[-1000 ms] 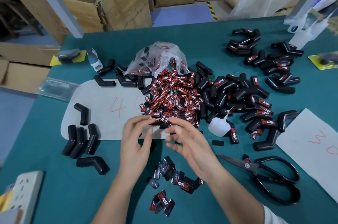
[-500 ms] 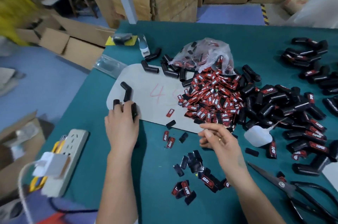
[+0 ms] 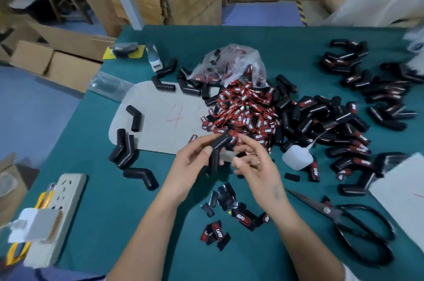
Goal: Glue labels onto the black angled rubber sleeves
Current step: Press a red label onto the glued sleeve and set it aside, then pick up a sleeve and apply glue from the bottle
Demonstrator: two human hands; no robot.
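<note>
Both hands meet over bare green table (image 3: 128, 200): left hand (image 3: 190, 166) grips a sleeve (image 3: 218, 149), right hand (image 3: 254, 163) loosely curled, contents unclear.

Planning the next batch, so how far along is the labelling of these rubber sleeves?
Done: a heap of labelled sleeves lies right of the loose labels. In hand: the left hand grips a bare sleeve, and the right hand is beside it; whether it holds a label is unclear. Left: some unlabelled sleeves at left, plus many labels.
</note>
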